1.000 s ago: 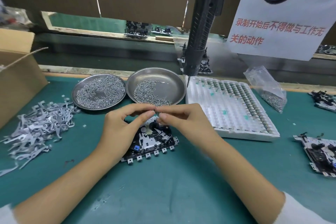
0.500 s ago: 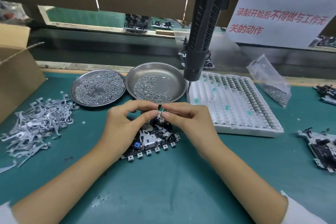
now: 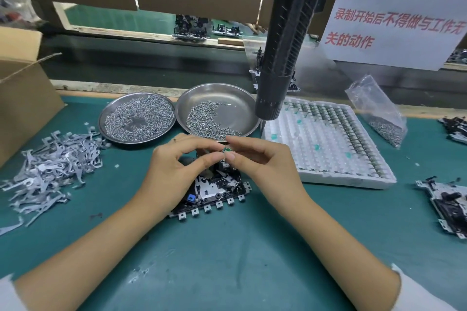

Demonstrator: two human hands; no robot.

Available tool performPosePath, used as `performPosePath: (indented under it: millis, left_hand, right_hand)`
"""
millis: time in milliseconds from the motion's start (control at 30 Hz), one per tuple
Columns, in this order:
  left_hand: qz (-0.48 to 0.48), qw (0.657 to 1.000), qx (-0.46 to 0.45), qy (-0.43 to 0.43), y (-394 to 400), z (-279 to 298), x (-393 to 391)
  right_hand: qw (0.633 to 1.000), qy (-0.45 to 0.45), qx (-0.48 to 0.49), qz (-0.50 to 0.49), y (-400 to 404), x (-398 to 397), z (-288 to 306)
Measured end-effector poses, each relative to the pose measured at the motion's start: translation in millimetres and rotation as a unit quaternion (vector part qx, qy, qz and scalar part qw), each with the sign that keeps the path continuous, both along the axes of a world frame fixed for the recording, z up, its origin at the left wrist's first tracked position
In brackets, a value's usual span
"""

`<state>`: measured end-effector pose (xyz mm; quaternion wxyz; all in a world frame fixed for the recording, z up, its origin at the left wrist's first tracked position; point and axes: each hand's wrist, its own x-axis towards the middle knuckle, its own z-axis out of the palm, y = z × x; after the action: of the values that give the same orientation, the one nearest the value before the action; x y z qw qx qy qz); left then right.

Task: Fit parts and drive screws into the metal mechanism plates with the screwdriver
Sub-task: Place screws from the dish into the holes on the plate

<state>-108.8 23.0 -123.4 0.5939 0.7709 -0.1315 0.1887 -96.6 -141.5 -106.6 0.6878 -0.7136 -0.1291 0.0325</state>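
A metal mechanism plate [image 3: 214, 193] with black parts and a row of square tabs lies on the green mat in front of me. Just above it my left hand [image 3: 174, 171] and my right hand [image 3: 262, 161] meet fingertip to fingertip, pinching a tiny green and silver part [image 3: 225, 150] between them. A black electric screwdriver [image 3: 283, 58] hangs from above, its bit pointing down beside the right dish. Nobody holds it.
Two steel dishes of screws [image 3: 137, 118] [image 3: 214, 118] sit behind the plate. A white tray of small parts [image 3: 328, 144] and a screw bag [image 3: 379, 113] are right, a heap of metal levers [image 3: 48, 164] and a cardboard box [image 3: 22, 93] left. More mechanisms [image 3: 447, 207] lie far right.
Both hands have stayed together over the plate, working the small part between the fingertips. My view has tipped forward a little, so the bench appears slightly lower and closer.
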Motion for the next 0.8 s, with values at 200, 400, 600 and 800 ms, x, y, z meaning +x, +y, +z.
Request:
performPosePath:
  millis: [200, 400, 600, 800]
  left_hand:
    - [0.047, 0.99, 0.105, -0.087, 4, 5, 0]
    - [0.041, 0.98, 0.17, -0.09, 8, 16, -5]
    - [-0.005, 0.976, 0.21, -0.059, 20, 16, -13]
    - [0.069, 0.997, 0.043, 0.017, 27, -1, -32]
  right_hand:
    - [0.997, -0.06, -0.053, 0.02, -2, -1, 0]
    - [0.991, -0.115, -0.067, 0.018, -5, -5, -2]
    - [0.966, -0.203, -0.158, 0.021, -7, -8, -7]
    - [0.9, -0.363, -0.232, 0.067, -1, -11, -19]
